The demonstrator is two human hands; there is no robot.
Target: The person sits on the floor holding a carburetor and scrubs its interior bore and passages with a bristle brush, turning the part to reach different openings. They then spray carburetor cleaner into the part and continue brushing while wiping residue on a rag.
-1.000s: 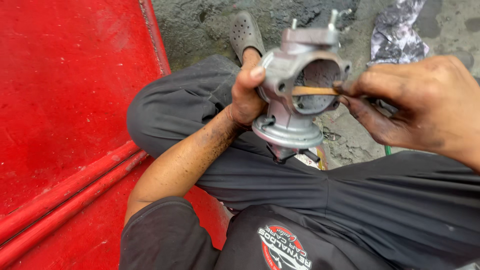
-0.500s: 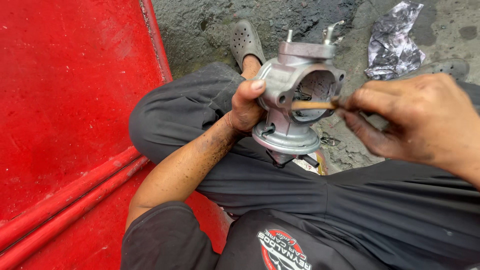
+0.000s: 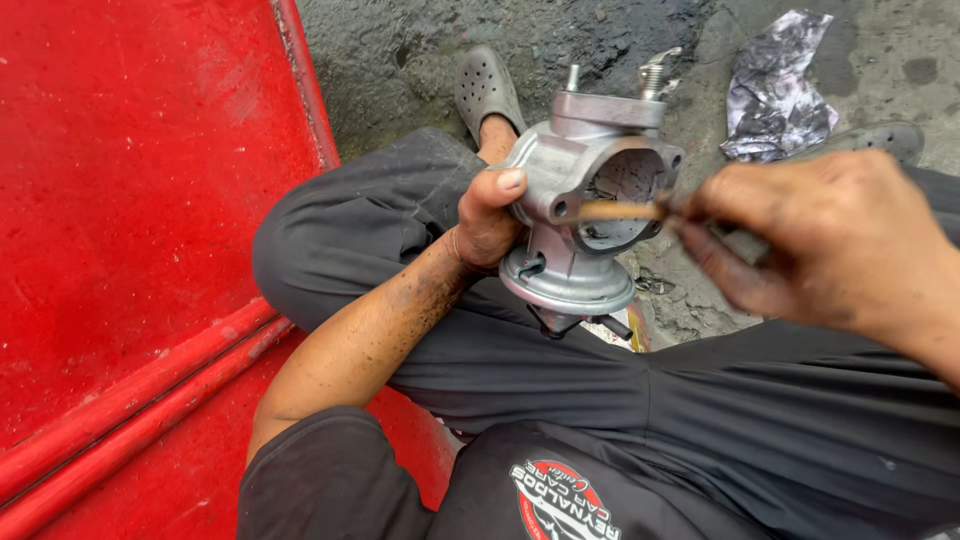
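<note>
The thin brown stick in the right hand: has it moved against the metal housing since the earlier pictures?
Cannot tell: the stick lies across the metal housing's round opening in every picture.

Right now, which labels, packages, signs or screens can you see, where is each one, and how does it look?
Printed badge: on the dark shirt, bottom centre; rounded, red with white lettering, seen upside down.
Crumpled wrapper or foil: on the wet concrete ground, top right; creased, black, grey and white.
No signs or screens are in view.
The metal part, held by the left hand, shows no label.
</note>
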